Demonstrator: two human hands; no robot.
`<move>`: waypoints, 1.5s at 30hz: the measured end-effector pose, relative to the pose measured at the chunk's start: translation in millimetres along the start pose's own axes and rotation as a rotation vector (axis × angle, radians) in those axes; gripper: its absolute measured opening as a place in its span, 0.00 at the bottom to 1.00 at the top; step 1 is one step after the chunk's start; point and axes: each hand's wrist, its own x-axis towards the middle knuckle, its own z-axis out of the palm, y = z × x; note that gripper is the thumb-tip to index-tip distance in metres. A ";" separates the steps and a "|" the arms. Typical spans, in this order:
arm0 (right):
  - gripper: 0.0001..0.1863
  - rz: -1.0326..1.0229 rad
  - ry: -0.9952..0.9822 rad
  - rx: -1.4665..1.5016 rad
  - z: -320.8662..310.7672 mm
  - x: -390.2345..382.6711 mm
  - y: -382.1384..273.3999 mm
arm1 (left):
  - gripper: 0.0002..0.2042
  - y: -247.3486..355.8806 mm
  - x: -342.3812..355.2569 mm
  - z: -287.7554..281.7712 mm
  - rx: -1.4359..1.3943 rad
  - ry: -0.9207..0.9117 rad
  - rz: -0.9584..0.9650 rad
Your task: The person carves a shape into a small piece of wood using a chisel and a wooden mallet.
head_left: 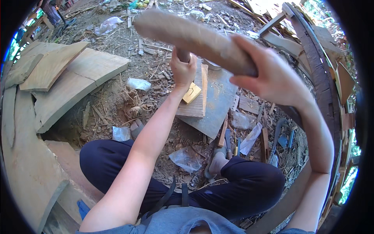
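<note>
A thick, rounded wooden club (pixel 191 37) is raised across the upper middle, slightly blurred. My right hand (pixel 269 74) is closed round its right end, fingers above and thumb below. Under the club, my left hand (pixel 184 71) makes a fist round an upright brown wooden handle (pixel 182 55); its lower part is hidden by the hand. Just below that fist, a small yellow wooden block (pixel 192 93) with an angular line on its top rests on a wooden board (pixel 198 107). My left forearm partly covers the board.
Beneath the board lies a grey flat panel (pixel 220 97) strewn with shavings. Large sawn planks (pixel 78 74) stand at the left. Between my bent knees is a clear plastic bag (pixel 186 159). Hand tools, including a curved dark one (pixel 276 136), lie among wood scraps at the right.
</note>
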 end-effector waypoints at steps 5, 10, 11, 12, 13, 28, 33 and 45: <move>0.28 0.331 0.260 0.198 -56.7 28.2 -72.5 | 0.11 8.4 1.8 -3.9 0.071 0.004 -0.058; 0.32 0.141 -0.126 -0.041 24.7 13.7 13.2 | 0.10 14.7 -1.4 10.9 -0.014 0.013 0.074; 0.33 0.249 -0.211 0.105 14.4 16.3 11.9 | 0.10 20.2 -4.1 9.6 0.016 0.003 0.077; 0.34 0.356 -0.296 0.252 4.0 17.3 10.7 | 0.10 19.3 -0.1 9.6 0.018 0.002 0.080; 0.34 0.359 -0.299 0.257 5.5 10.3 11.0 | 0.10 18.4 0.6 3.6 0.040 -0.027 -0.010; 0.39 1.186 0.060 -0.058 270.6 -331.9 154.9 | 0.08 -9.2 -0.8 -5.3 0.016 -0.111 -0.106; 0.35 0.768 0.364 -0.289 283.9 -302.0 180.5 | 0.09 26.3 1.8 13.9 -0.163 -0.088 -0.231; 0.56 0.490 0.305 0.198 324.4 -42.5 53.5 | 0.09 14.0 10.2 14.2 -0.139 -0.156 -0.226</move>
